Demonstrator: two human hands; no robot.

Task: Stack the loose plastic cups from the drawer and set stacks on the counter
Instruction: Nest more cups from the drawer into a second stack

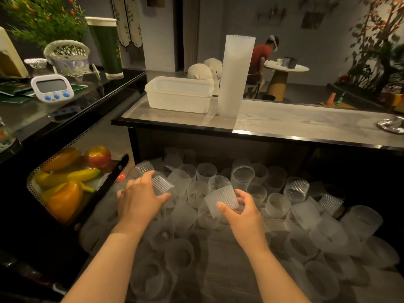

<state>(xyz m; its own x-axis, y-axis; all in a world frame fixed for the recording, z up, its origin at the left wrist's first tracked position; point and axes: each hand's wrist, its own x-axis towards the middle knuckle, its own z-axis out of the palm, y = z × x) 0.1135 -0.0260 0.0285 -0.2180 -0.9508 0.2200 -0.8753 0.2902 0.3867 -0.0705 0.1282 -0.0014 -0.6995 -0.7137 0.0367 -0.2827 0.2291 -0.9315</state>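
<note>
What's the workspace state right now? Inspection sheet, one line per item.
Surface: grey wood-grain counter above the open drawer.
Job's things: loose ribbed cups piled in the drawer; tall cup stack upright on the counter.
Clutter: white tubs beside the stack; timer, wicker basket and green tumbler on the side counter; fruit tray at left.
Grippers: left hand rests on a cup; right hand grips a cup.
Cables: nothing seen.
Surroundings: a seated person at a round table; plants.
</note>
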